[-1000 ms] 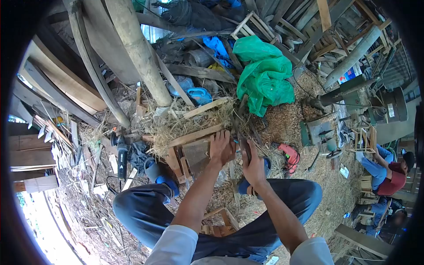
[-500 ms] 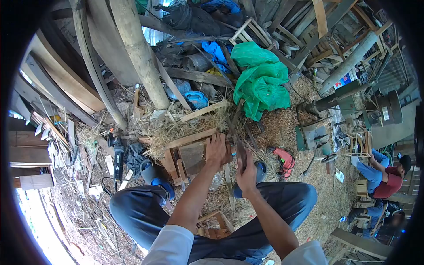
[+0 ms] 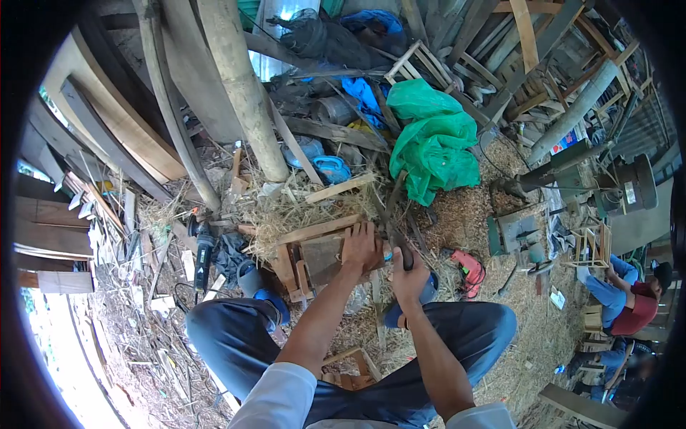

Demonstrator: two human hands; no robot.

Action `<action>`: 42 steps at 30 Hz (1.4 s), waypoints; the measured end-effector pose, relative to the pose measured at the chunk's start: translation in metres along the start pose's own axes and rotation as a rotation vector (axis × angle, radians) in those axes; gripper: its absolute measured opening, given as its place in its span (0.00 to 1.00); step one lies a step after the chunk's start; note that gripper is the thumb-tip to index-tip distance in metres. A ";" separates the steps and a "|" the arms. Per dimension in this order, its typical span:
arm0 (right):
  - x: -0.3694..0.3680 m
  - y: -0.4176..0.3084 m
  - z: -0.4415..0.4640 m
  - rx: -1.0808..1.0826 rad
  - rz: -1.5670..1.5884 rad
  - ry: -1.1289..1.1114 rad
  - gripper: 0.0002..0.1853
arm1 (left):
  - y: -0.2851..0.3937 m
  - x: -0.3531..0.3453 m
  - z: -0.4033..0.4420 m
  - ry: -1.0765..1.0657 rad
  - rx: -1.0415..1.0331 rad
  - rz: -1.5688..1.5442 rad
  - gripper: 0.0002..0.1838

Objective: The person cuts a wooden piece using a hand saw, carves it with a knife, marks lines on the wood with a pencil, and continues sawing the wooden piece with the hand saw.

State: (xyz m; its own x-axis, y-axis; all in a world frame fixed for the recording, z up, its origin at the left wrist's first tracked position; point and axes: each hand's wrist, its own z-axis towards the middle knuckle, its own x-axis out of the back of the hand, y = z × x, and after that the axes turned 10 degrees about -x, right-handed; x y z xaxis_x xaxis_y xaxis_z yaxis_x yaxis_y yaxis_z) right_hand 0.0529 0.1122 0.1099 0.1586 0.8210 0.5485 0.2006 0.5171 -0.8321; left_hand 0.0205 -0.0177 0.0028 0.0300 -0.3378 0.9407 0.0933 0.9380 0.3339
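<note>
A small wooden frame with a flat panel (image 3: 319, 259) lies low between my feet, just ahead of my knees. My left hand (image 3: 362, 248) presses on the right end of the panel, its fingers bent over the edge. To the right of it, my right hand (image 3: 409, 280) is wrapped round the dark handle of a long tool (image 3: 400, 247). The tool's far end points away from me, beside the frame's right end. Something small and blue shows between the two hands.
A red power tool (image 3: 469, 272) lies to the right, an angle grinder (image 3: 204, 252) to the left. Ahead are a green plastic sheet (image 3: 436, 143) and a thick pole (image 3: 246, 93). Machinery (image 3: 518, 230) stands at the right. Two people (image 3: 632, 304) sit at far right.
My right hand has shifted on or with the dark tool, whose tilt has changed. My left hand stays on the panel. The whole view has moved slightly.
</note>
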 end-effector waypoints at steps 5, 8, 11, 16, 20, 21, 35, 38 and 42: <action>0.012 -0.005 -0.005 0.140 -0.007 0.046 0.16 | 0.008 0.041 -0.017 0.172 -0.247 -0.140 0.17; 0.023 -0.004 -0.003 0.085 0.058 0.023 0.18 | 0.011 0.052 -0.022 0.168 -0.299 -0.223 0.15; 0.029 -0.006 -0.002 0.056 0.087 0.013 0.19 | 0.007 0.057 -0.019 0.094 -0.291 -0.335 0.14; 0.045 -0.030 0.003 0.040 0.020 0.016 0.19 | 0.012 0.069 -0.015 0.217 -0.448 -0.240 0.14; 0.043 -0.025 -0.001 0.164 0.098 0.080 0.17 | 0.025 0.080 -0.009 0.005 -0.143 -0.551 0.17; 0.045 -0.021 -0.004 0.283 0.021 0.114 0.17 | 0.030 0.083 -0.006 -0.270 0.179 -0.884 0.19; 0.068 -0.034 -0.001 0.114 -0.007 -0.004 0.17 | -0.009 0.067 -0.038 -0.124 -0.156 -0.312 0.16; 0.084 -0.056 -0.014 0.069 -0.016 -0.098 0.18 | 0.000 0.080 -0.038 0.016 -0.234 -0.252 0.19; 0.095 -0.078 -0.021 -0.073 -0.043 -0.248 0.18 | -0.002 0.075 -0.024 -0.018 -0.223 -0.190 0.23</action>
State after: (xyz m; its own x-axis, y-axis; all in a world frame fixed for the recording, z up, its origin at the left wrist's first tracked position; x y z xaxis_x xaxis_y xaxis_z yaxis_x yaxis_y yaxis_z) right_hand 0.0728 0.1450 0.2286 -0.0921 0.8373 0.5390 0.2723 0.5419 -0.7952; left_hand 0.0459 -0.0468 0.0717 -0.0260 -0.5022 0.8643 0.3120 0.8174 0.4843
